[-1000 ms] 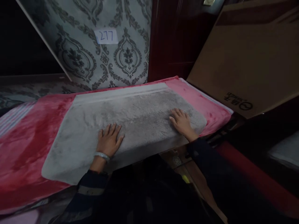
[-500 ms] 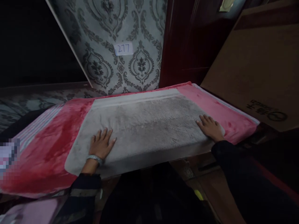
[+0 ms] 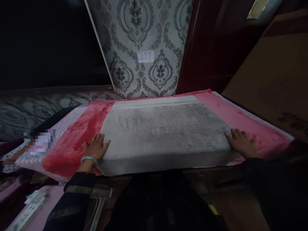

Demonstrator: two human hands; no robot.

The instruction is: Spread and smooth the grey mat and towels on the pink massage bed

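One grey plush cloth (image 3: 163, 128) lay spread in the middle of a red and pink blanket (image 3: 79, 138), with a paler band along its far side and its near side draped down over the front edge. It stretched between the person's two hands, which were well apart. The left hand (image 3: 95, 149) rested palm down at the cloth's left border, its fingers fanned and loose, the thumb reaching onto the grey and the back of the hand over the red. The right hand (image 3: 243, 142) rested at the right border, fingers likewise extended and clasping nothing, their tips at the grey edge and the palm side toward the pink. A bracelet (image 3: 89, 158) circled the left wrist. Striped trim (image 3: 69, 120) edged the blanket's left end. Behind stood patterned wallpaper (image 3: 137, 35) bearing a label (image 3: 145, 56) marked 277, between a dark screen (image 3: 48, 45) and a deep red door (image 3: 216, 45). A cardboard box (image 3: 276, 70) leaned at the right; a white power strip (image 3: 26, 215) lay at lower left.
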